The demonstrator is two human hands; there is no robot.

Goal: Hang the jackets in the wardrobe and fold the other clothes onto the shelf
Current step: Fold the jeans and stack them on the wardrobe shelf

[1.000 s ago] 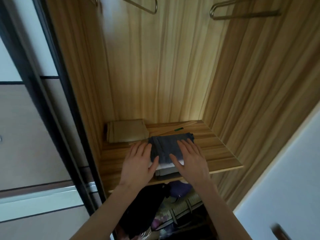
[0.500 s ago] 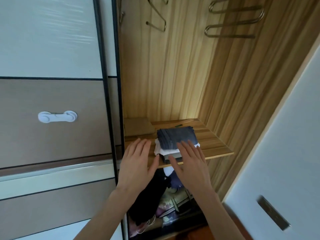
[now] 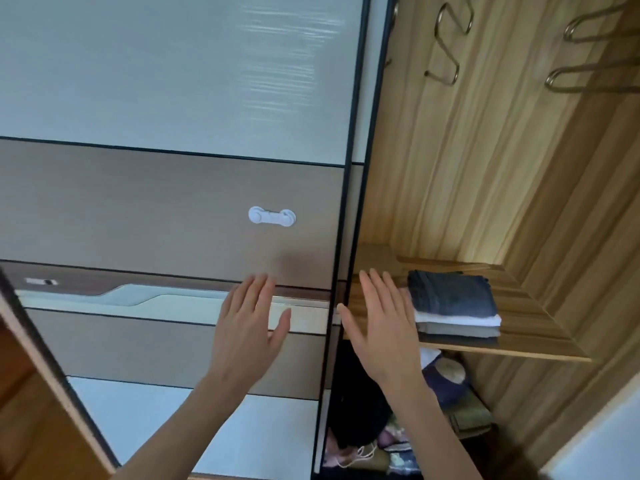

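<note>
Folded stack (image 3: 455, 308) sitting on shelf (image 3: 540, 336); left hand (image 3: 247, 336) & right hand (image 3: 384, 329) hovering flat, holding nothing. Hangers (image 3: 588, 53) hanging bare, so jackets prob. left.

Left hand (image 3: 247, 329) and right hand (image 3: 382, 327) raised, fingers straight, empty.

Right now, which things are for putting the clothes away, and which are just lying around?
For the job:
stack of folded clothes
wooden shelf
empty hangers
left hand and right hand, both open, holding nothing

Just lying about:
white child lock on the sliding door
jumbled things below the shelf
</note>
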